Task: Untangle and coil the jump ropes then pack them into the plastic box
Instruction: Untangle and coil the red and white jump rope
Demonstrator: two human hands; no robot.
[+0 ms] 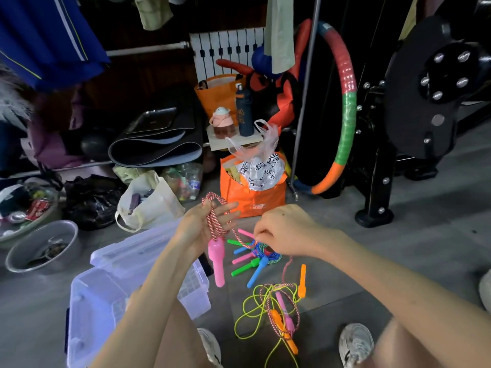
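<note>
Item: jump ropes, approx. 3 lots, all on or above grey floor. Lot 1: red-white rope (215,227), wound in loops round left hand (203,225); thumb side hooked over the loops, fingers out mostly straight; its pink handle (217,262) hung below the palm. Right hand (283,229) was closed, fingertips pinching the free strand of the same rope just beside the left, feeding it. Lot 2: coiled bundle (261,254) w/ green, blue and pink handles, on floor under the right hand. Lot 3: loose tangle (273,306), yellow-green and red-white cords w/ orange handles, nearer the feet, not yet sorted. Plastic box (111,301) stood open at left, lid (138,248) leaning behind it; contents unclear through the cloudy wall. Handling, est.: cord light, limp, springy, so coils prob. slacken if released; braided sheath should give fair grip. Handles hard, smooth, heavier than cord, will swing. Best hold: pinch cord close to the coil, keep tension; secure the finished coil at the handles before boxing.
</note>
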